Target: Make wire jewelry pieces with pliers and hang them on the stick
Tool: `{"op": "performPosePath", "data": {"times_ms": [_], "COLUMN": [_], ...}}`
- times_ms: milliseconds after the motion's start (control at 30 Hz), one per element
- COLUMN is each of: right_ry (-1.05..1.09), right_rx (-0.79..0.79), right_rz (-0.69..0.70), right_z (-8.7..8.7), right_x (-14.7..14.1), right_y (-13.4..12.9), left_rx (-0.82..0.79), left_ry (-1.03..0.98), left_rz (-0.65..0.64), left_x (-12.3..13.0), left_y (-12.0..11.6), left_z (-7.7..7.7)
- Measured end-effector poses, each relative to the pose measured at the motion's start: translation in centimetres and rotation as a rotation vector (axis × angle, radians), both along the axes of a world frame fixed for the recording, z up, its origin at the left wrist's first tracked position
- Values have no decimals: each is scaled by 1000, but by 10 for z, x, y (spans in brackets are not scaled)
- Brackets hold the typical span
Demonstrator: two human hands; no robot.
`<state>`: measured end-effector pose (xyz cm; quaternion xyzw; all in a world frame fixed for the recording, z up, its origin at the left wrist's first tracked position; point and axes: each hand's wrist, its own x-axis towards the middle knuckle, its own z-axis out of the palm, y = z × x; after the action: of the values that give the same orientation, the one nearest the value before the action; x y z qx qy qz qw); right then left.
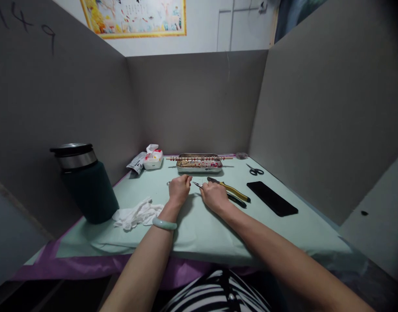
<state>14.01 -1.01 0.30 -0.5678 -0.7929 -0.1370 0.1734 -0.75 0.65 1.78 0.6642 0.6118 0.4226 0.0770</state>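
My left hand [180, 189], with a pale green bangle [164, 224] on the wrist, is closed in a pinch over the middle of the table; what it holds is too small to make out. Just to its right, my right hand [214, 195] is wrapped round small pliers [197, 185], whose thin tip points left toward my left fingertips. Beside and partly behind my right hand lie larger pliers with yellow and dark handles [235, 191]. Beyond both hands sits a metal tray [199, 170] of small red and gold beads, with a beaded stick [226, 158] across it.
A dark green bottle [90, 190] and crumpled white gloves [137, 214] are on the left. Behind them are a tissue pack [153, 160] and a silvery packet [136, 163]. Black scissors [256, 170] and a black phone [271, 198] lie right. Grey panels [195, 104] enclose the table.
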Motion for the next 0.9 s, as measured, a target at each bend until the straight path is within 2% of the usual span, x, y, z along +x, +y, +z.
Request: {"op": "performPosePath", "data": {"times_ms": [100, 200, 367, 467, 567, 633, 833, 900], "right_ry": [-49, -80, -90, -82, -56, -26, 112, 184], "right_rx": [29, 33, 13, 0, 1, 9, 77, 84], "right_rz": [30, 46, 61, 61, 57, 49, 14, -1], "right_z": [-2, -4, -7, -7, -4, -3, -2, -1], "right_x": [-5, -8, -11, -11, -8, -7, -3, 0], "right_y": [-4, -6, -5, -5, -6, -7, -4, -1], "left_rx": [59, 57, 23, 25, 47, 29, -135, -165], "left_ry": [251, 386, 469, 437, 292, 119, -663, -857], "left_rz": [80, 99, 67, 41, 6, -33, -164, -195], "left_x": [-1, -3, -4, -5, -5, -5, -8, -10], "left_y": [-1, -1, 0, 0, 2, 6, 14, 13], "left_z": [0, -1, -2, -2, -3, -2, 1, 2]}}
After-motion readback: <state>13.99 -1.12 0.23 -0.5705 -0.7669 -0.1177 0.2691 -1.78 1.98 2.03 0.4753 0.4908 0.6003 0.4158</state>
